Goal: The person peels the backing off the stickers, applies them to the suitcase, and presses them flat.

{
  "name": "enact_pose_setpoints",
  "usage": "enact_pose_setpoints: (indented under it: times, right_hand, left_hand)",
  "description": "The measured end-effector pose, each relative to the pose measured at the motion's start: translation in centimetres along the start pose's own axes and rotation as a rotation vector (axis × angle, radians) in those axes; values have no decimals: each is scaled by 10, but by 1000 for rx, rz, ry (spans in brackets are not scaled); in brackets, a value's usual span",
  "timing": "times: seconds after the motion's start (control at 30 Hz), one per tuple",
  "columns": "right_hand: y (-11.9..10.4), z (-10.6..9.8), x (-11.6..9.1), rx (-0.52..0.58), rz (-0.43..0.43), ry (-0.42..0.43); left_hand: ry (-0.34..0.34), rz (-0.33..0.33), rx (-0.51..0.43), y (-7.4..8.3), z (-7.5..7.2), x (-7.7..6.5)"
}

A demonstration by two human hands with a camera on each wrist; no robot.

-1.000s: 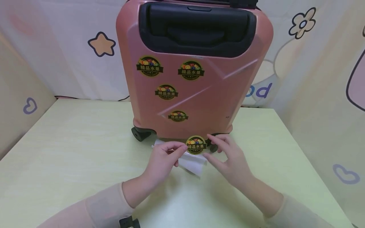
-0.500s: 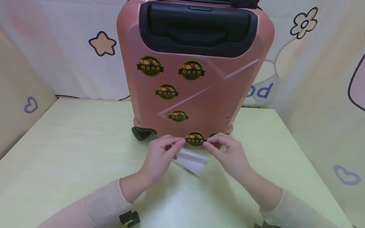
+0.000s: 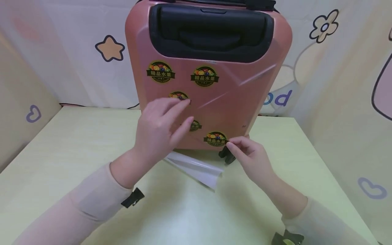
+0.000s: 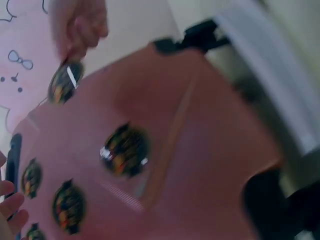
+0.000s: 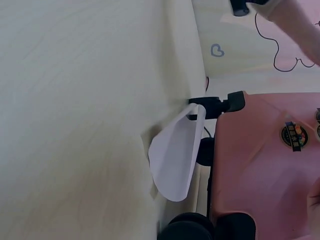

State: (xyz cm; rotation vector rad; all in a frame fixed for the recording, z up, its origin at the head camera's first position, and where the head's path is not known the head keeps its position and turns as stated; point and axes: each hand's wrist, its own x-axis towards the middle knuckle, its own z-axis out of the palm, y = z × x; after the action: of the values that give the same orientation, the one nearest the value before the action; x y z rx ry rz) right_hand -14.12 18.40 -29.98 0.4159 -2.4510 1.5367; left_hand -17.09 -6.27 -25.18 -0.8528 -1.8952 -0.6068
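Observation:
A pink suitcase stands upright, with round fruit-label stickers such as one sticker on its face. My right hand pinches another sticker by its edge near the suitcase's lower right. In the left wrist view that held sticker hangs from the fingertips, seemingly off the surface. My left hand is before the suitcase's left side, thumb and index apart, with nothing between them. It partly covers two stuck stickers, the middle one and a lower one.
A curled white backing sheet lies on the table beneath the suitcase's front edge. Black wheels support the case, and a black handle recess fills its upper part. Patterned cloth hangs behind.
My left hand has let go of the sticker and moved up and left before the suitcase. My right hand still pinches the sticker, now slightly higher and further right.

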Motion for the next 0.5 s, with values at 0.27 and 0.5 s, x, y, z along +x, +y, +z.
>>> enact_pose_setpoints:
  times: [0.27, 0.5]
  right_hand:
    - [0, -5, 12, -34, -16, 37]
    - [-3, -4, 21, -45, -45, 54]
  left_hand:
    - [-141, 165, 246, -8, -4, 59]
    - [-274, 111, 370, -13, 3, 80]
